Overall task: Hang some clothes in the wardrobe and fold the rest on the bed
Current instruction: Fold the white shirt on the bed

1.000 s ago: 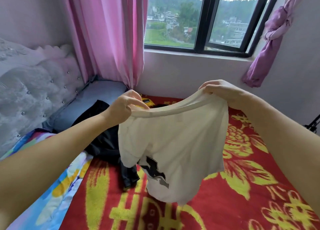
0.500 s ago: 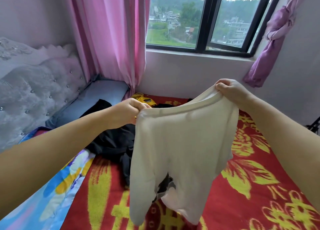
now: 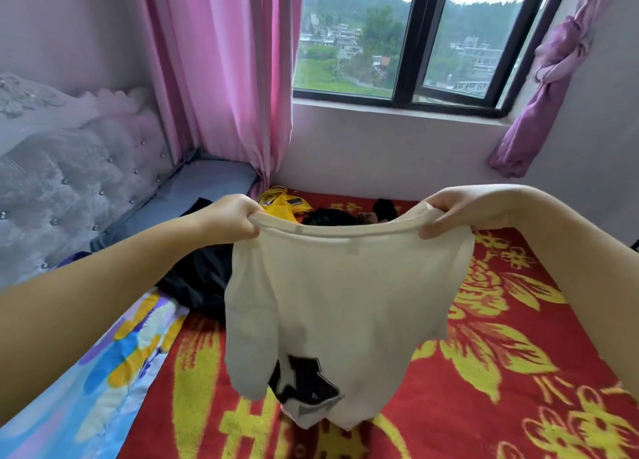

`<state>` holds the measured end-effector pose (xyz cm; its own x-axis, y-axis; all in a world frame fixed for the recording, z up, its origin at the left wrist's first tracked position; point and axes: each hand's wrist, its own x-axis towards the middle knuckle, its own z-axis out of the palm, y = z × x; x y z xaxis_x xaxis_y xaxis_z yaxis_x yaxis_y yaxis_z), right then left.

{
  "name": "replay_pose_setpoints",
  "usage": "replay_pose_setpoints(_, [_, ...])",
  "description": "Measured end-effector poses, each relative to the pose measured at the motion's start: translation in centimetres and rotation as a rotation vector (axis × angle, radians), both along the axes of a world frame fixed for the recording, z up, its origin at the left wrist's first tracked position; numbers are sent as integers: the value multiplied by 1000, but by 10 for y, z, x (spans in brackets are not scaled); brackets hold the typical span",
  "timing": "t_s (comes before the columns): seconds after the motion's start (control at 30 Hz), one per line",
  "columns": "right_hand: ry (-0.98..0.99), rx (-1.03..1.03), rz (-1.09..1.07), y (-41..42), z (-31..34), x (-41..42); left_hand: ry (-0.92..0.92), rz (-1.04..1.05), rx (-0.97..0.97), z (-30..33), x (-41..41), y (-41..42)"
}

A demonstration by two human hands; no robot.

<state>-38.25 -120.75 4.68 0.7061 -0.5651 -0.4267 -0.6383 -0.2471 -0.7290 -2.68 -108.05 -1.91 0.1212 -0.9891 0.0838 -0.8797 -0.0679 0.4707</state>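
Both hands, left hand (image 3: 232,219) and right hand (image 3: 460,210), hold white shirt (image 3: 345,292) aloft.

You've got a cream T-shirt (image 3: 345,285) held up by its shoulders, hanging loose over the red-and-yellow floral blanket (image 3: 501,355), black print showing near the hem. Behind it, black clothes (image 3: 200,278) and a yellow garment (image 3: 280,206) lie crumpled on the bed.

Left hand (image 3: 230,218) & right hand (image 3: 460,209) grip cream shirt (image 3: 345,285) by collar, hanging over red blanket (image 3: 501,372).

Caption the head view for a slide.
Both hands, left and right, hold a cream T-shirt up over the red bedspread.
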Motion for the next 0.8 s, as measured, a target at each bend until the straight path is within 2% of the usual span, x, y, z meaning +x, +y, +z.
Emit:
replay_pose_setpoints(0.1, [15, -262, -96, 0, -2, 3, 267, 46, -272, -1, 1, 1])
replay_pose_setpoints(0.13, [-39, -331, -132, -1, -3, 4, 343, 52, -331, 1, 0, 1])
replay_pose_setpoints(0.2, [-230, -340, -207, -2, -4, 3, 494, 20, -382, 6, -4, 1])
replay_pose_setpoints(0.27, [-447, -282, -267, -2, -5, 4, 570, -31, -366, 10, -3, 1])
replay_pose_setpoints(0.33, [-596, -229, -284, 2, -8, 8, 560, -40, -316, 12, -2, -2])
replay_pose_setpoints(0.47, [-618, -187, -248, 29, -7, 28, 587, 9, -379, 10, -10, -3])
replay_pose_setpoints(0.53, [-489, -153, -14, 52, 6, 37, 737, -49, -355, 17, -15, 1])
replay_pose_setpoints(0.6, [-313, -186, 312, 78, 25, 48, 871, -228, -262, 31, -23, 9])
replay_pose_setpoints(0.67, [-358, -198, 450, 95, 40, 61, 864, -425, -165, 51, -36, 18])
replay_pose_setpoints(0.8, [-675, -214, 175, 102, 43, 87, 872, -644, -37, 79, -64, 25])
